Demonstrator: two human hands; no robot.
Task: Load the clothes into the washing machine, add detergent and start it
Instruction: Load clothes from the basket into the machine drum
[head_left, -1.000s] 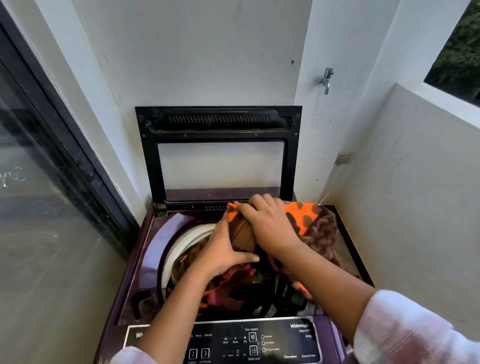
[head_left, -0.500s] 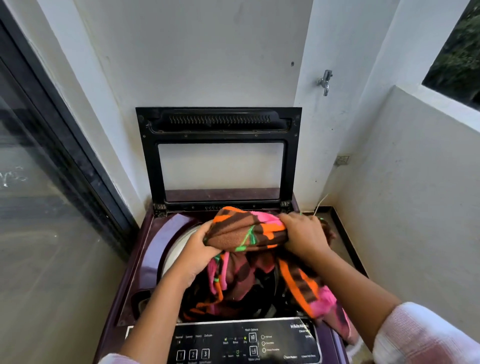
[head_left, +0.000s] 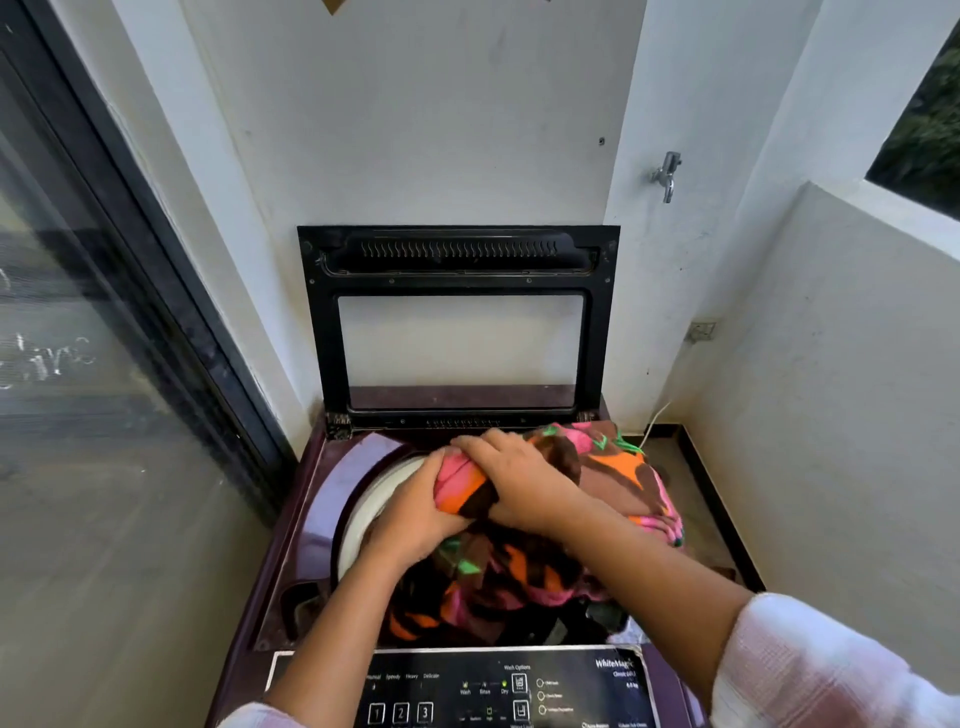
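Observation:
A top-loading washing machine (head_left: 317, 499) with a dark purple top stands open, its black-framed lid (head_left: 457, 254) upright against the wall. A brown, orange and pink patterned cloth (head_left: 618, 467) is bunched over the white-rimmed drum opening (head_left: 379, 499), part of it lying over the machine's right side. My left hand (head_left: 415, 512) grips the cloth from below left. My right hand (head_left: 519, 480) clasps the same bunch from above. More of the patterned cloth (head_left: 493, 577) fills the drum under my arms.
The control panel (head_left: 498, 686) with buttons runs along the machine's near edge. A glass sliding door (head_left: 93, 364) lies close on the left. A low white wall (head_left: 831, 389) stands on the right, with a tap (head_left: 667, 174) and a wall socket (head_left: 702, 330) behind.
Both hands came together again on the bunched cloth and shifted it right; the hanging end that draped over the front right edge now lies up on the machine's right side.

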